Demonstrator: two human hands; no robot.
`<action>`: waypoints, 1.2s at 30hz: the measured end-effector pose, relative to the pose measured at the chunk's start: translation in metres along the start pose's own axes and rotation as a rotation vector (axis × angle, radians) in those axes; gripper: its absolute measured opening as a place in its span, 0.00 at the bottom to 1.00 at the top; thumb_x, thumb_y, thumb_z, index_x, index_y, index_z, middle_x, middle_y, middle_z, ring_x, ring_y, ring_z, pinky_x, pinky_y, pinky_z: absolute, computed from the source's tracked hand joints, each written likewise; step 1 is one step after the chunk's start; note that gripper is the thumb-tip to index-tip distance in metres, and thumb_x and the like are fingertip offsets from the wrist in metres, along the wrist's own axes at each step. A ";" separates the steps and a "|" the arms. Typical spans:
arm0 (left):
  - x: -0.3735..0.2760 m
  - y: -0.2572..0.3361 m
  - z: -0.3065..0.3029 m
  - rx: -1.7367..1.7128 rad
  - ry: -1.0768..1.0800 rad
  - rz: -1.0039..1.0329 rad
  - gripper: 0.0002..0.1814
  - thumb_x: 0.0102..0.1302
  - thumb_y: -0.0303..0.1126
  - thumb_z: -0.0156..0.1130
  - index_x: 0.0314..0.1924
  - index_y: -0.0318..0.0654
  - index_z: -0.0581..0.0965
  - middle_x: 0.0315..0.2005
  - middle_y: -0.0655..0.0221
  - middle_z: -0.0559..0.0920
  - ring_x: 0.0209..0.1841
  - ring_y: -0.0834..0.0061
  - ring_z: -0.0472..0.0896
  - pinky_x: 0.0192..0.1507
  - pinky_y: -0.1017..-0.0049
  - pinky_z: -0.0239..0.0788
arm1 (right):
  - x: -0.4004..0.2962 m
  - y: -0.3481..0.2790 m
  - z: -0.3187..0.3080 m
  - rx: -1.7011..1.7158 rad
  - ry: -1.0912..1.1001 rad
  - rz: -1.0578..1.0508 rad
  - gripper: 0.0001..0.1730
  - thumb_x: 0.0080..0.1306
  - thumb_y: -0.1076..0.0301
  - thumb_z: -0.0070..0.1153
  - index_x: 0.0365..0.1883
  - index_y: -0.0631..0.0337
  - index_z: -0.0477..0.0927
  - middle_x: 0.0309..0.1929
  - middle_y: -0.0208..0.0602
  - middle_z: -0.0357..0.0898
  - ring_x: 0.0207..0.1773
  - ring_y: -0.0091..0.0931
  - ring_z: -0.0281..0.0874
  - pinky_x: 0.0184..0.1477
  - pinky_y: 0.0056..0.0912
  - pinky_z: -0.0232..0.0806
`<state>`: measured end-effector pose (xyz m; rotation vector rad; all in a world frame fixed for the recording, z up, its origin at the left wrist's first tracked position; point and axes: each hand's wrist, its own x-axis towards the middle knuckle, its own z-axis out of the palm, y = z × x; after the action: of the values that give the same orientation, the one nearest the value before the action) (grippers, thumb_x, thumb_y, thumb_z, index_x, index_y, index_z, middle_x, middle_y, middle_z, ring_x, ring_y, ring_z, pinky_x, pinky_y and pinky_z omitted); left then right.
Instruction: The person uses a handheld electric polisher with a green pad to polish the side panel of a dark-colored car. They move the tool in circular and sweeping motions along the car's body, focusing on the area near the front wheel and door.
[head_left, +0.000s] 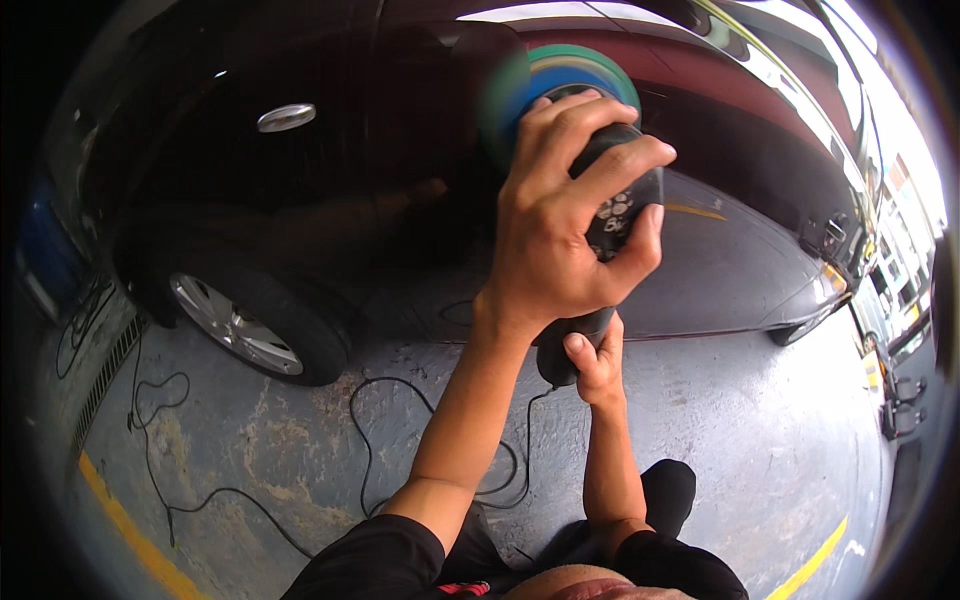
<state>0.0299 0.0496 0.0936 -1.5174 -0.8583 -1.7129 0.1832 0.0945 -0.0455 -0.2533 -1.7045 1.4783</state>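
Note:
A black corded car polisher (649, 182) is in both my hands, held lengthwise with its head away from me. My left hand (566, 202) is spread over the top of its head and body. Lower down, my right hand (600, 358) wraps the rear handle, its thumb along the grip. The polishing pad (592, 61), green at the rim with blue behind, faces the glossy dark maroon side of a car (420, 142). My left hand partly covers the pad, and its contact with the paint is hard to see.
A side marker lamp (286, 118) and an alloy front wheel (232, 322) are on the left. The black power cord (529, 427) loops over the worn grey floor (277, 427). A drain grate (105, 382) and yellow line (135, 532) lie left. My dark shoe (667, 495) is below right.

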 end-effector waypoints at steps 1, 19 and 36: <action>0.000 0.000 0.001 -0.004 0.013 0.000 0.22 0.55 0.34 0.71 0.52 0.43 0.90 0.56 0.58 0.85 0.62 0.52 0.82 0.68 0.54 0.71 | -0.001 -0.002 0.000 -0.025 0.012 -0.014 0.42 0.64 0.47 0.73 0.64 0.69 0.75 0.52 0.36 0.84 0.55 0.26 0.79 0.60 0.32 0.71; 0.001 -0.011 -0.040 -0.019 0.099 -0.002 0.23 0.54 0.32 0.72 0.53 0.46 0.89 0.56 0.58 0.84 0.61 0.49 0.81 0.68 0.51 0.73 | 0.007 0.008 0.040 -0.061 0.015 -0.123 0.39 0.68 0.45 0.71 0.63 0.68 0.73 0.49 0.39 0.85 0.49 0.28 0.84 0.54 0.34 0.76; 0.001 -0.014 -0.079 0.041 0.114 -0.039 0.22 0.54 0.33 0.70 0.52 0.44 0.90 0.57 0.60 0.85 0.64 0.52 0.81 0.70 0.55 0.71 | 0.008 -0.003 0.064 -0.111 -0.085 -0.039 0.39 0.65 0.48 0.72 0.64 0.68 0.75 0.53 0.34 0.82 0.55 0.24 0.77 0.60 0.32 0.70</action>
<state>-0.0248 -0.0084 0.0864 -1.3708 -0.8631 -1.7809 0.1345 0.0530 -0.0356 -0.2174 -1.8528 1.3850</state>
